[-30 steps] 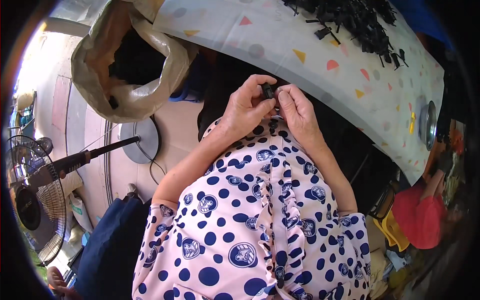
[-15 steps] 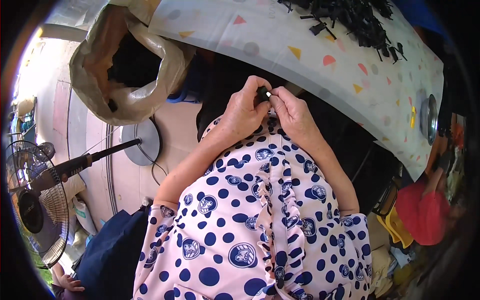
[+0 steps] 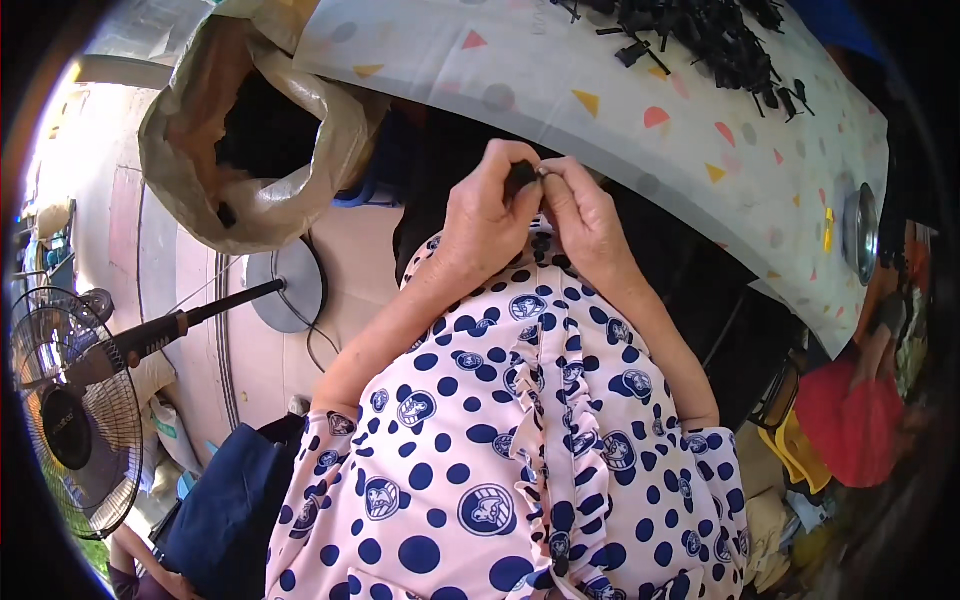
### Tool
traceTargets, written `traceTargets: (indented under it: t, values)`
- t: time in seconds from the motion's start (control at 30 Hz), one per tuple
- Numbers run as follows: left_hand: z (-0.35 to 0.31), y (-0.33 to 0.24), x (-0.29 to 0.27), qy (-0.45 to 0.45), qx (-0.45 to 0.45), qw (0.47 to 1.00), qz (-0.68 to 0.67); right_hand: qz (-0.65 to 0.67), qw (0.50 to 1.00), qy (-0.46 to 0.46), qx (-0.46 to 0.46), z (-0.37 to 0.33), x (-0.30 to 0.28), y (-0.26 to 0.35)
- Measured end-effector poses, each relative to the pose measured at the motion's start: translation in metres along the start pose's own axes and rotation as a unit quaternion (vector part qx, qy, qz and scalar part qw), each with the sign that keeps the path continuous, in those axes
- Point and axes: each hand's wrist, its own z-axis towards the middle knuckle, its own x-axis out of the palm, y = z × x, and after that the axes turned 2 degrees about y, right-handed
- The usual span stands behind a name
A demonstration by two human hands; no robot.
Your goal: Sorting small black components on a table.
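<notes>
Close together in front of my chest, just short of the table edge, are both of my hands. My left hand is closed around a small black piece, mostly hidden by the fingers. My right hand pinches at the end of that piece, thumb and forefinger pressed together. What the right fingertips grip is too small to make out. On the table lies a loose heap of small black parts with thin stems.
A patterned cloth covers the table, with a metal bowl and a small yellow object at its right. An open sack stands left. Further left is a fan. Another person's arm shows lower left.
Both hands have risen slightly toward the table edge. The white tip that showed between my fingers is no longer visible. The other person's arm at lower left has shifted.
</notes>
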Motion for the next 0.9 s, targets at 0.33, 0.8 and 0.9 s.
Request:
traceTargets:
  t: [0.33,0.8,0.9]
  values:
    - [0.003,-0.004,-0.019,0.043,-0.257,0.77,-0.582,0.255,0.962,0.008,0.1,-0.001,-0.013,0.007]
    - [-0.003,-0.009,-0.016,0.201,-0.247,0.784,-0.532,0.412,0.891,0.082,0.172,0.0,-0.019,0.005]
    - [-0.003,-0.011,-0.017,0.179,-0.239,0.846,-0.442,0.339,0.915,0.114,0.185,0.0,-0.026,0.005]
